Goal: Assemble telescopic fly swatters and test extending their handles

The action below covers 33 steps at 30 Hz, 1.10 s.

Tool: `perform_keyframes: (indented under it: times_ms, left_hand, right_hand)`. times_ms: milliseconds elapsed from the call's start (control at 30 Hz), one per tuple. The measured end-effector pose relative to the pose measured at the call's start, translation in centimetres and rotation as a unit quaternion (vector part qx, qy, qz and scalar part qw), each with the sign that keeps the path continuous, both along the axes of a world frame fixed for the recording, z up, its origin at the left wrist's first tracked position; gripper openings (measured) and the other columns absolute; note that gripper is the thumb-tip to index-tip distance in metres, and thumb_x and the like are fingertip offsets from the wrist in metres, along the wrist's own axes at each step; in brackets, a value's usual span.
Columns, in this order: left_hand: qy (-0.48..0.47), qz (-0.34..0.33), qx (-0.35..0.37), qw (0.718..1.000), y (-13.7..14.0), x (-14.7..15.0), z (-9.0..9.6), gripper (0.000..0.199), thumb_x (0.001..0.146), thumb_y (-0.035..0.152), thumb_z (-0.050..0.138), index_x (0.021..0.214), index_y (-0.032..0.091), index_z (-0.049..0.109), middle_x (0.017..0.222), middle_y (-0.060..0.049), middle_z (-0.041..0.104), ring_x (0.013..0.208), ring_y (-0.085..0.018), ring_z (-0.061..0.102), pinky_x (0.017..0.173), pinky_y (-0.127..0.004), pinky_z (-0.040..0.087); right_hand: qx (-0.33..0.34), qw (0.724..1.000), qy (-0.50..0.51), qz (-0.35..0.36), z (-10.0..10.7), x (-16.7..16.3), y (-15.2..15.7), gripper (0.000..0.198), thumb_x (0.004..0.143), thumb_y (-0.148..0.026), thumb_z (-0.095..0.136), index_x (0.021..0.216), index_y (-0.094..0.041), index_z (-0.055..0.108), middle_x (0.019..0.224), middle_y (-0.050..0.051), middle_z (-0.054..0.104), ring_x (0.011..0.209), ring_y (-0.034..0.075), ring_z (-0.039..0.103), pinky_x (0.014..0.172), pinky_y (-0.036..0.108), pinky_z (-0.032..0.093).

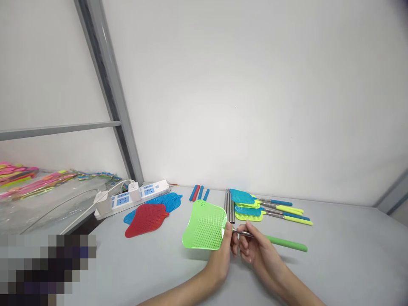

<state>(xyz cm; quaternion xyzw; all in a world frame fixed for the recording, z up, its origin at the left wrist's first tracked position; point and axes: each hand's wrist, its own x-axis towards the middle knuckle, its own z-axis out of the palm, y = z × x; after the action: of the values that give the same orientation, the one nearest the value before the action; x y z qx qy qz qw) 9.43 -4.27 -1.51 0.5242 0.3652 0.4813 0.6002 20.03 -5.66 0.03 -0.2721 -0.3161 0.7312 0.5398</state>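
Observation:
A green fly swatter point(205, 225) is held across both hands just above the grey table. My left hand point(227, 243) is closed at the neck, where the perforated head meets the metal rod. Closed round the rod point(245, 233) farther right is my right hand point(255, 245), with the green handle point(288, 243) sticking out beyond it. Behind the hands lie several metal tubes point(228, 206) side by side. Right of them is a pile of finished-looking blue and yellow fly swatters point(250, 204), their handles pointing right.
A red swatter head point(146, 219) overlaps blue swatter heads point(170, 202) at left. Blue and red handle grips point(197, 192) lie near the wall. A white power strip point(148, 192) with plugged-in chargers and cables stands at left, beside plastic bags point(63, 199) of colourful items. A metal post point(117, 93) rises behind.

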Motion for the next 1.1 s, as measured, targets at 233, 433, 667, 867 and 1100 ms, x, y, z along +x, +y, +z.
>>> perform_keyframes:
  times_ms: [233, 433, 667, 867, 1100]
  left_hand:
    - [-0.011, 0.011, 0.007, 1.000, -1.4, 0.2, 0.7, 0.047, 0.078, 0.052, 0.023, 0.047, 0.018, 0.035, 0.046, 0.002, 0.043, 0.050, -0.011, 0.045, 0.059, -0.024, 0.037]
    - [0.029, 0.029, 0.016, 0.999, -2.0, -0.2, 0.5, 0.045, 0.078, 0.051, 0.025, 0.049, 0.018, 0.035, 0.048, 0.003, 0.042, 0.053, -0.011, 0.044, 0.058, -0.023, 0.035]
    - [0.052, 0.045, -0.045, 0.997, -2.2, 0.5, -0.9, 0.044, 0.074, 0.054, 0.031, 0.047, 0.019, 0.033, 0.042, 0.004, 0.034, 0.044, -0.010, 0.035, 0.051, -0.024, 0.032]
    - [0.066, 0.035, 0.008, 0.997, -2.2, 0.5, -1.4, 0.041, 0.075, 0.051, 0.032, 0.048, 0.019, 0.034, 0.047, 0.003, 0.035, 0.049, -0.011, 0.037, 0.056, -0.024, 0.032]
    - [0.094, 0.030, 0.015, 0.995, -2.2, 0.5, -1.1, 0.042, 0.077, 0.047, 0.030, 0.047, 0.019, 0.034, 0.046, 0.003, 0.036, 0.049, -0.011, 0.038, 0.057, -0.024, 0.033]
  right_hand:
    - [0.082, 0.987, -0.141, -0.010, 0.6, -0.7, -0.4, 0.033, 0.080, -0.038, 0.036, 0.061, -0.014, 0.047, 0.047, -0.002, 0.042, 0.043, 0.010, 0.049, 0.038, 0.020, 0.024]
    - [0.078, 0.981, -0.180, -0.009, 0.1, -1.1, -0.3, 0.024, 0.074, -0.034, 0.050, 0.060, -0.015, 0.044, 0.045, -0.004, 0.043, 0.037, 0.007, 0.045, 0.036, 0.019, 0.021]
    - [0.033, 0.984, -0.169, -0.035, -2.2, -1.0, -0.4, 0.029, 0.073, -0.034, 0.047, 0.051, -0.015, 0.042, 0.036, -0.005, 0.038, 0.032, 0.006, 0.036, 0.034, 0.018, 0.021]
    - [0.010, 0.987, -0.155, -0.042, -3.3, -0.4, 0.1, 0.027, 0.069, -0.028, 0.048, 0.046, -0.016, 0.040, 0.033, -0.006, 0.035, 0.031, 0.006, 0.034, 0.035, 0.018, 0.019]
    - [0.003, 0.988, -0.146, -0.055, -3.0, -0.5, -0.2, 0.027, 0.067, -0.026, 0.049, 0.044, -0.016, 0.039, 0.034, -0.006, 0.035, 0.032, 0.006, 0.036, 0.035, 0.019, 0.020]
